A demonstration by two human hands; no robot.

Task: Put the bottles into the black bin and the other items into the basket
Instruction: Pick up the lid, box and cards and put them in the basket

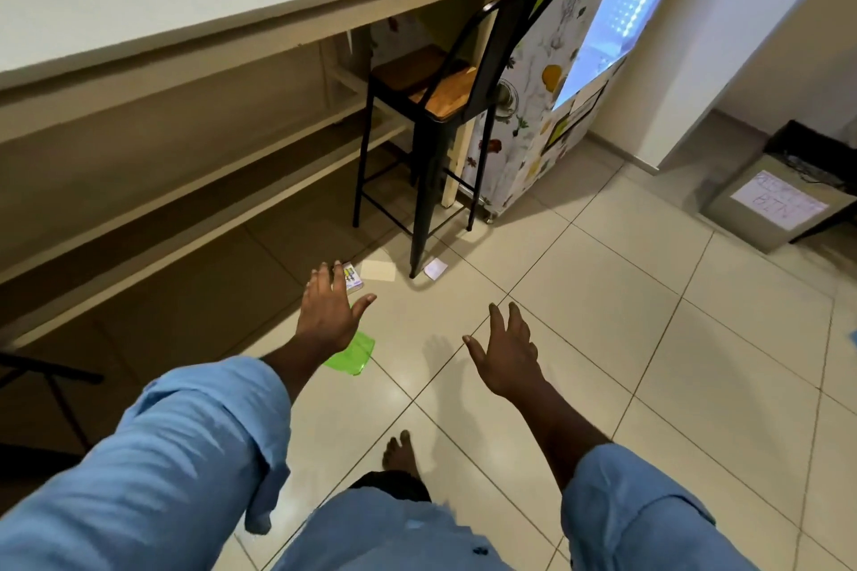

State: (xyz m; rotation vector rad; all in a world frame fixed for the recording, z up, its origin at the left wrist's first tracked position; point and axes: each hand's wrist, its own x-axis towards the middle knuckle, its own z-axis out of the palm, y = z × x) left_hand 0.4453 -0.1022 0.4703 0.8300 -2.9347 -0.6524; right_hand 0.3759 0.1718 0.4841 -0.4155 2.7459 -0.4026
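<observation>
Left hand (327,315) is over the floor, palm down, fingers spread and straight, holding nothing. Small printed box (353,277) lies on the tile just beyond its fingertips, partly hidden by them; can't tell if they touch. Green plastic piece (352,355) sits below the wrist. Beige card (378,270) is just right of the box, white paper (435,268) by the stool (445,107) leg. Right hand (508,352) is spread too, empty, apart from all items. Bin with black liner (779,195) stands far right.
</observation>
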